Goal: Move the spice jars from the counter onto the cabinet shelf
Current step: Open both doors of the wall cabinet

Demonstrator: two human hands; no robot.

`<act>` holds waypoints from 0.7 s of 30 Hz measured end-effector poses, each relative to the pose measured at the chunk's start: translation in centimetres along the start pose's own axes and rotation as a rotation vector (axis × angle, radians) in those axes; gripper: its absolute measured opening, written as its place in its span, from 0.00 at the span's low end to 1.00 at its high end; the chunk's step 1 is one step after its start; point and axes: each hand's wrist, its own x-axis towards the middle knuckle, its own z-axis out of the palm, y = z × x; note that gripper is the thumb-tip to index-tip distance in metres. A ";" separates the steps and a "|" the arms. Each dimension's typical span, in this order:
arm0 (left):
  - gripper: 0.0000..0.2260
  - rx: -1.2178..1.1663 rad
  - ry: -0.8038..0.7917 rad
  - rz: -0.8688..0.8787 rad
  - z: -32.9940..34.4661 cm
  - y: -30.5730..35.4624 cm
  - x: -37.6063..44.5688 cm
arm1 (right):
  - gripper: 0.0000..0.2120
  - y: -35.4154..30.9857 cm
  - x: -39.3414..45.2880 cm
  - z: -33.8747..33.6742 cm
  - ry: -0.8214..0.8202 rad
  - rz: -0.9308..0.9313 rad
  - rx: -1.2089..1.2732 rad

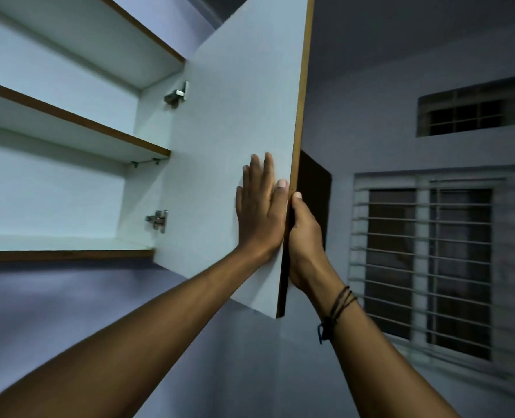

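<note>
A white wall cabinet stands open above me, with bare shelves [69,122] edged in brown. Its door [244,101] swings out toward me on two metal hinges. My left hand [260,206] lies flat against the door's white inner face, fingers spread. My right hand [303,236] grips the door's outer edge, thumb on the rim and fingers hidden behind the dark outer side. No spice jars and no counter are in view.
A purple wall runs below and beside the cabinet. To the right is a barred window [425,267] with a small vent window [467,113] above it. A second dark cabinet door [316,182] shows behind the open one.
</note>
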 end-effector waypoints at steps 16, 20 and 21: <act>0.27 0.360 0.019 0.114 9.9 -4.3 0.0 | 0.18 4.2 3.3 -6.8 0.185 0.088 -0.039; 0.28 0.330 -0.029 0.121 9.3 -4.2 0.1 | 0.15 3.9 2.9 -5.8 0.295 0.013 -0.149; 0.28 0.319 -0.047 0.128 8.9 -4.3 0.1 | 0.13 3.9 2.9 -5.5 0.347 -0.028 -0.198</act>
